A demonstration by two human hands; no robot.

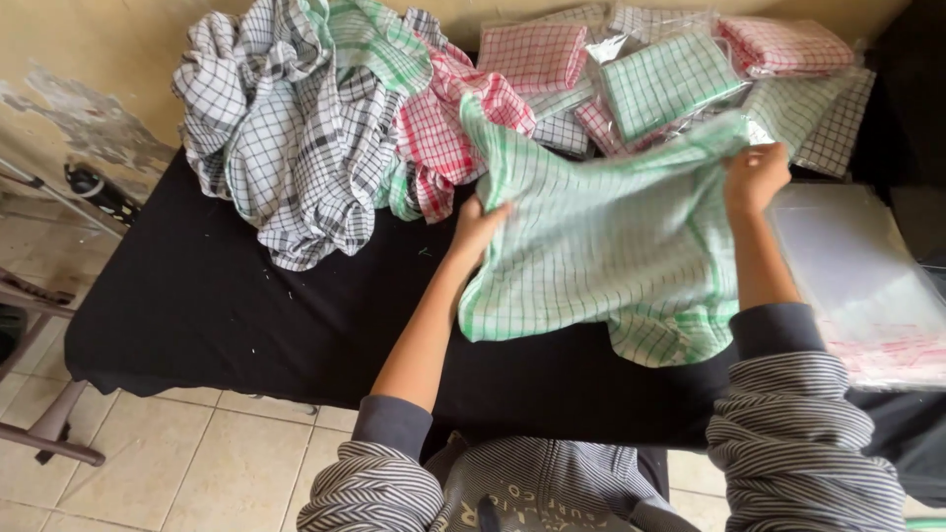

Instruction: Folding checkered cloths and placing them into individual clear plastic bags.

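Observation:
I hold a green-and-white checked cloth [601, 236] spread out above a table covered in black fabric [227, 296]. My left hand [477, 229] grips its left edge. My right hand [754, 177] pinches its upper right corner. The cloth hangs between both hands and its lower part droops onto the table.
A loose heap of black, green and red checked cloths [315, 118] lies at the table's back left. Folded cloths in clear bags [670, 79] are stacked at the back right. A pile of empty clear plastic bags [867, 286] sits at the right. A tiled floor [197, 463] lies below.

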